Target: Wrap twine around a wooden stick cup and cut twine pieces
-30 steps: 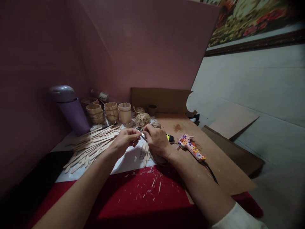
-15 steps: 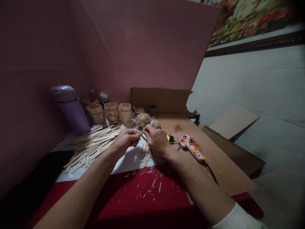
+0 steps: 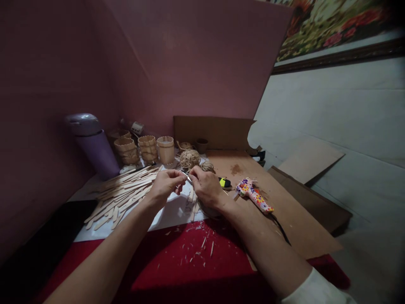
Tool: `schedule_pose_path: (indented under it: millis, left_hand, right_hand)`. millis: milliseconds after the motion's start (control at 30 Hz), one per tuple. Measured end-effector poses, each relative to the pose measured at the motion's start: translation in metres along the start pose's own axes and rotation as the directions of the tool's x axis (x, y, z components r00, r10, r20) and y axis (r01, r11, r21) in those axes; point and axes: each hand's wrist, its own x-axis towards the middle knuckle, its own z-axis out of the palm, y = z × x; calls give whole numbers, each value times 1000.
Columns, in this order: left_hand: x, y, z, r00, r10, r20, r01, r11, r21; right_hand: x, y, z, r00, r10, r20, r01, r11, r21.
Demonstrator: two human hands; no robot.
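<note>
My left hand (image 3: 166,184) and my right hand (image 3: 205,185) meet over a white sheet (image 3: 172,213), both with fingers pinched. Between them shows a thin metal blade (image 3: 187,176). The right hand grips a utility knife whose yellow and black end (image 3: 225,182) sticks out behind it. What the left fingers pinch is too small to make out. A few short wooden sticks (image 3: 193,202) lie just under the hands. Wood shavings (image 3: 199,245) are scattered on the red cloth (image 3: 177,270) in front.
A heap of wooden craft sticks (image 3: 122,192) lies to the left. Behind stand a purple flask (image 3: 91,143), three stick-built cups (image 3: 147,148) and balls of twine (image 3: 189,158). A flower-patterned glue gun (image 3: 253,195) rests on brown cardboard (image 3: 284,211) to the right.
Both hands stay together at the same spot; the right hand has shifted very slightly. Nothing else has moved.
</note>
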Motion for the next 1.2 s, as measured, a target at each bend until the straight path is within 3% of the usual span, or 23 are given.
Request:
schedule_pose_path:
  millis: [100,200,300,400,533,767,967,1100,1200]
  left_hand:
    - [2,-3,-1,999,-27,29,27,1000,-11]
    - [4,-6,-3,996,-61,62,64,997,-46]
    - [3,-7,-3,994,-60,92,64,997,-48]
    - [2,-6,-3,990,-58,126,62,998,-28]
    - [1,-4,-2,988,-67,140,66,998,13]
    - [0,-3,-1,990,-93,105,82,991,102]
    - [1,-5,-3,990,-105,96,103,994,28]
    - [4,-7,-5,990,-113,84,118,991,-62]
    - [4,-7,-6,988,-117,95,128,985,-115]
  right_hand:
    - [2,4,0,999,8,-53,-6,999,48]
    - [4,8,-3,979,28,-200,-10,996,90]
    - [5,10,-5,962,-33,-272,74,987,142]
    - [6,12,-4,971,-141,-194,169,976,136]
    - [8,17,-2,982,-161,-94,165,985,39]
    - [10,16,-5,922,-377,-82,362,919,-157]
    - [1,3,-6,928,-370,-45,369,929,-41]
    - [1,5,-7,947,-305,-104,301,952,-54]
    - [3,9,-5,942,-328,-75,322,943,-83]
